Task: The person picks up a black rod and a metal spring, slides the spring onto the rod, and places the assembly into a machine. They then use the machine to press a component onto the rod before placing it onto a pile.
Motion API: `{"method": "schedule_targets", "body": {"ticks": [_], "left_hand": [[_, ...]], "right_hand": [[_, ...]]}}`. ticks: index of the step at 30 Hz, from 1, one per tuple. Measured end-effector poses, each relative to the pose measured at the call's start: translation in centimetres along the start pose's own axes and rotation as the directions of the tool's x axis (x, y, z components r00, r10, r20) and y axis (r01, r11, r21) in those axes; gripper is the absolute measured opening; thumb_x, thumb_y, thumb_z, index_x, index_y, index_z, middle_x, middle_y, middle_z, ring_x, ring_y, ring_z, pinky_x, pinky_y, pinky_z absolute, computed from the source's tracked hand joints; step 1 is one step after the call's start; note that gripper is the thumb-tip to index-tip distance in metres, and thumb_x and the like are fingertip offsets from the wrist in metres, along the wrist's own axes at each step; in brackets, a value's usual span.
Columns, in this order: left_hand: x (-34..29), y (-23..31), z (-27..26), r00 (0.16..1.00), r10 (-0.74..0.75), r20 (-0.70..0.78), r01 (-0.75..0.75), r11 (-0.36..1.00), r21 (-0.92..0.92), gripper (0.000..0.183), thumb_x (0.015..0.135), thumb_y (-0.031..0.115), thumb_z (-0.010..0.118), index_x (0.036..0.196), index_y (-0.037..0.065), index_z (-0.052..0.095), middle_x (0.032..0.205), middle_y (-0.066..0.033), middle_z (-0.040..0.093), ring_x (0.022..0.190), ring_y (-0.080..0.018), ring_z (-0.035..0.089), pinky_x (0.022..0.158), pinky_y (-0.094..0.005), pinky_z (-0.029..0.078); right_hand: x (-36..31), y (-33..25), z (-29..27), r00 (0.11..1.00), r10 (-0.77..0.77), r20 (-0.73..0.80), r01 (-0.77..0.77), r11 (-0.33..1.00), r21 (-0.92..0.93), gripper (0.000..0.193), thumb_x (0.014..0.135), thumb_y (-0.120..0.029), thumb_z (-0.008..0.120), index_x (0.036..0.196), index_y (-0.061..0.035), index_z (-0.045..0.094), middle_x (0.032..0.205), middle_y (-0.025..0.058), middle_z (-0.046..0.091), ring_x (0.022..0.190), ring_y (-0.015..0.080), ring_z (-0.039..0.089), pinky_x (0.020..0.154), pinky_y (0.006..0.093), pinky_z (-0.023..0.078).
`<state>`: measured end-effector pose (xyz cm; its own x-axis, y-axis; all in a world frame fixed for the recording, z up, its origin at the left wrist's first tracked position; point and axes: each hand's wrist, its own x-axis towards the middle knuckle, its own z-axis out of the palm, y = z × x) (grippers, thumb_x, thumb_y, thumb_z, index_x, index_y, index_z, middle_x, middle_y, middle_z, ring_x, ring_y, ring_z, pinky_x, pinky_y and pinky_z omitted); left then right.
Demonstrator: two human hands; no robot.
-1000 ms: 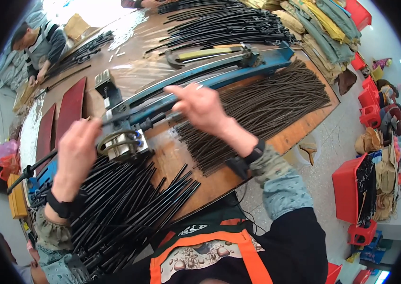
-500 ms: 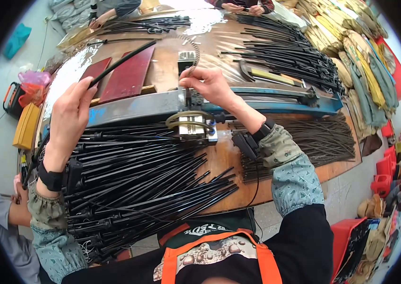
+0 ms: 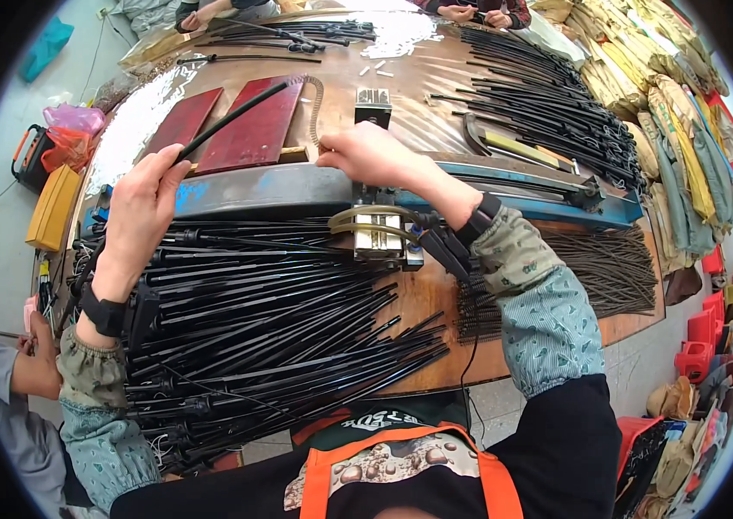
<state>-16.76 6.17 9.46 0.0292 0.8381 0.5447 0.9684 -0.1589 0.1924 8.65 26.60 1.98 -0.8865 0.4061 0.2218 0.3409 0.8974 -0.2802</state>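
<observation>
My left hand (image 3: 137,203) is closed around a thin black tube (image 3: 232,119), which slants up and to the right over dark red boards. Between the pinched fingers of my right hand (image 3: 371,154) is one end of a long, thin coil spring (image 3: 315,108). From there the spring bends upward in an arch, and its other end meets the tube's upper tip. Whether it has entered the tube is too small to tell. Just below my right hand, a small metal fixture (image 3: 378,238) with curved yellowish hoses sits at the near side of a long metal beam (image 3: 263,189).
Many black rods (image 3: 271,303) cover the near left of the table. A pile of dark springs (image 3: 604,272) lies at right. Beyond the beam are red boards (image 3: 250,130), a yellow-handled tool (image 3: 514,145) and more black rods (image 3: 548,108). Other people's hands (image 3: 475,16) work at the far edge.
My right hand has moved left toward the tube, and the spring's arch has become narrower. My left hand keeps its hold on the tube. The whole view has shifted slightly.
</observation>
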Motion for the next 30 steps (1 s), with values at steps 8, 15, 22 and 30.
{"method": "schedule_targets", "body": {"ticks": [8, 15, 22, 30], "left_hand": [[-0.8, -2.4, 4.6, 0.981, 0.113, 0.157, -0.133, 0.984, 0.117, 0.02, 0.093, 0.022, 0.065, 0.109, 0.011, 0.07, 0.084, -0.0125, 0.065, 0.078, -0.0331, 0.066, 0.065, -0.0423, 0.053], [4.9, 4.4, 14.9, 0.936, 0.283, 0.21, -0.261, 0.957, -0.127, 0.02, 0.093, 0.027, 0.062, 0.09, 0.008, 0.06, 0.08, -0.0128, 0.061, 0.078, -0.0343, 0.065, 0.063, -0.0449, 0.052], [3.9, 3.5, 15.0, 0.966, 0.182, 0.184, -0.143, 0.968, -0.207, 0.022, 0.093, 0.028, 0.064, 0.088, 0.008, 0.06, 0.082, -0.0141, 0.061, 0.079, -0.0368, 0.063, 0.067, -0.0455, 0.051], [3.2, 3.5, 16.2, 0.99, 0.111, 0.093, -0.074, 0.939, -0.335, 0.019, 0.091, 0.023, 0.066, 0.087, 0.005, 0.063, 0.084, -0.0132, 0.062, 0.082, -0.0361, 0.063, 0.069, -0.0448, 0.05]], "right_hand": [[-12.7, 7.2, -2.5, 0.931, 0.02, -0.365, -0.129, 0.952, -0.278, 0.009, 0.089, -0.019, 0.068, 0.087, -0.0106, 0.065, 0.082, 0.0067, 0.063, 0.081, 0.028, 0.06, 0.074, 0.0398, 0.04], [-22.1, 10.6, -5.4, 0.889, 0.17, -0.426, -0.318, 0.898, -0.305, 0.006, 0.091, -0.014, 0.064, 0.09, -0.0083, 0.065, 0.087, 0.0074, 0.066, 0.087, 0.0279, 0.059, 0.085, 0.0399, 0.04], [-21.1, 11.0, -3.7, 0.878, 0.171, -0.447, -0.281, 0.94, -0.194, 0.009, 0.092, -0.013, 0.064, 0.087, -0.006, 0.061, 0.084, 0.0079, 0.063, 0.084, 0.0273, 0.056, 0.079, 0.038, 0.039], [-20.2, 10.7, -3.5, 0.861, 0.184, -0.475, -0.299, 0.937, -0.18, 0.01, 0.09, -0.012, 0.066, 0.086, -0.0052, 0.061, 0.081, 0.0073, 0.063, 0.083, 0.0267, 0.056, 0.077, 0.037, 0.039]]}}
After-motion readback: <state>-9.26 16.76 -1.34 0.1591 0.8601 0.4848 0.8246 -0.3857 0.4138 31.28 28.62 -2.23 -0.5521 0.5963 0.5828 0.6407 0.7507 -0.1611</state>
